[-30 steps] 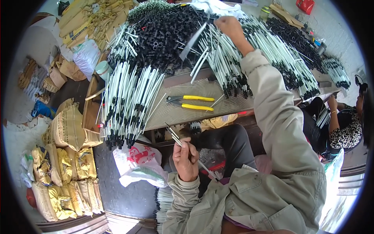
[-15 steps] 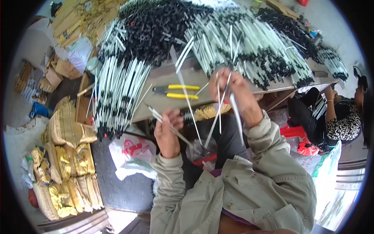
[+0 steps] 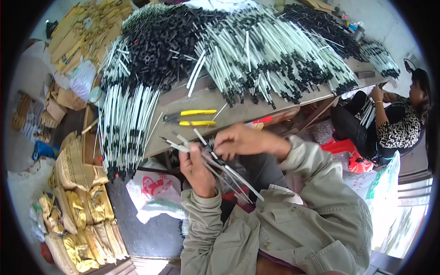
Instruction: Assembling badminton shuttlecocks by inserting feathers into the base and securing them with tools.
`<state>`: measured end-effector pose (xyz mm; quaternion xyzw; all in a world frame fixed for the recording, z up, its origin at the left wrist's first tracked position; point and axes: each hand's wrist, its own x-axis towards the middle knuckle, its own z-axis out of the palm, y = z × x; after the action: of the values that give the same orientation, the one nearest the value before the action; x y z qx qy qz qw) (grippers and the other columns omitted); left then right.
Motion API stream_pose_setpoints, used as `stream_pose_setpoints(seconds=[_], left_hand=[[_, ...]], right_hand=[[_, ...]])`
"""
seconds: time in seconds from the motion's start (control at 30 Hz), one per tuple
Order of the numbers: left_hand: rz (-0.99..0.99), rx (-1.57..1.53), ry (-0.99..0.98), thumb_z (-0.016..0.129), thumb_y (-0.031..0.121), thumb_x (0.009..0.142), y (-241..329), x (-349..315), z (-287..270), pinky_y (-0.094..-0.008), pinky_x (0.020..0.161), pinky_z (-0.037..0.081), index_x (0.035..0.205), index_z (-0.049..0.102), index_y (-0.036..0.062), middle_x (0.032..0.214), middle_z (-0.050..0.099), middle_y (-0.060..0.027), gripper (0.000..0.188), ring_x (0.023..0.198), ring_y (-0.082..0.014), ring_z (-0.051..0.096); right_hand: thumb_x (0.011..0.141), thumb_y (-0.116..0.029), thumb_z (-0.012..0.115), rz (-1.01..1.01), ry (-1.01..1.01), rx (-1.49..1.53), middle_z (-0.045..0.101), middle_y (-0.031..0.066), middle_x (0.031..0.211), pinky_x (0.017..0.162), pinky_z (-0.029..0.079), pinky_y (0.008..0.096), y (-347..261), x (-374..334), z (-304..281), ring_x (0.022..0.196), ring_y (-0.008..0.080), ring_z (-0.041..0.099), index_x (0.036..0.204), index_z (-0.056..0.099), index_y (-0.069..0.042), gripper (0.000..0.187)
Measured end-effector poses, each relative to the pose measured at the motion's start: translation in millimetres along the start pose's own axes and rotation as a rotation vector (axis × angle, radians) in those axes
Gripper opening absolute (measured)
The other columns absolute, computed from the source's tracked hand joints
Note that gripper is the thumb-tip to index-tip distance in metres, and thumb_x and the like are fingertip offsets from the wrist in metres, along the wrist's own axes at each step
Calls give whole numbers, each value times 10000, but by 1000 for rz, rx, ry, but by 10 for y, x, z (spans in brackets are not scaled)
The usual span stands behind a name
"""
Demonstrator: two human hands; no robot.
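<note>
Our left hand (image 3: 198,172) is clamped on several thin white rods (image 3: 233,173) with black fittings, which slant from 10 to 4 o'clock, their lower ends above our lap. Our right hand (image 3: 240,140) sits at 2 o'clock from it, fingers bent in at the same rods; blur keeps us from telling whether they grip. From the hands, yellow-handled pliers (image 3: 197,112) lie at 11 o'clock on the workbench (image 3: 197,104). Farther along 11 o'clock we see a heap of black pieces (image 3: 160,55); a broad pile of rods (image 3: 266,59) spreads at 1, and an upright-looking bundle (image 3: 126,130) stands between 9 and 10. A white bag (image 3: 158,195) with red print slumps at 8, yellow packages (image 3: 82,229) beyond it. Near 3, a co-worker (image 3: 398,130) sits holding rods too.
</note>
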<state>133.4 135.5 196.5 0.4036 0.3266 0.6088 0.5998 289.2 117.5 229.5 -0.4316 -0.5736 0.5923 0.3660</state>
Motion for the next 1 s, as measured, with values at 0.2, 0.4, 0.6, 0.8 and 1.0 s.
stream_pose_setpoints(seconds=[0.2, 0.4, 0.6, 0.8, 1.0], left_hand=[[-177, -194, -27, 433, 162, 936, 102, -13, -100, -207, 358, 188, 892, 468, 74, 517, 302, 45, 105, 401, -34, 242], [-271, -235, -133, 452, 200, 924, 175, -80, -96, -214, 394, 383, 1106, 452, 52, 683, 588, -92, 235, 452, -114, 484], [-202, -272, -195, 486, 66, 882, 177, -72, -278, -235, 477, 481, 1172, 420, 29, 1147, 543, -211, 300, 525, -153, 583], [-355, -253, -388, 415, 193, 930, 135, -141, -242, -224, 473, 478, 1146, 426, 17, 654, 614, -131, 278, 509, -158, 589], [-504, -216, -453, 439, 268, 928, -43, -163, -115, -274, 602, 514, 1005, 497, 0, 1017, 600, -212, 284, 735, -228, 640]], right_hand=[[834, -314, 538, -249, 912, -1353, 636, 129, 821, 655, 477, 380, -1092, 236, -1791, 761, 308, 606, 904, 633, -92, 251], [700, -401, 632, 170, 927, -1698, 646, 139, 805, 659, 476, 414, -888, 726, -2321, 796, 307, 626, 809, 661, -63, 357], [695, -306, 578, 238, 1122, -1493, 642, 163, 875, 704, 486, 415, -1109, 825, -2193, 800, 342, 618, 879, 661, -94, 292], [827, -376, 571, -326, 1227, -1085, 593, 159, 989, 585, 468, 378, -1573, 229, -1816, 749, 284, 617, 1130, 424, -120, 424], [885, -55, 435, -1404, 1845, -1112, 595, 164, 717, 366, 445, 216, -1345, -909, -409, 505, 175, 578, 918, 542, 43, 149]])
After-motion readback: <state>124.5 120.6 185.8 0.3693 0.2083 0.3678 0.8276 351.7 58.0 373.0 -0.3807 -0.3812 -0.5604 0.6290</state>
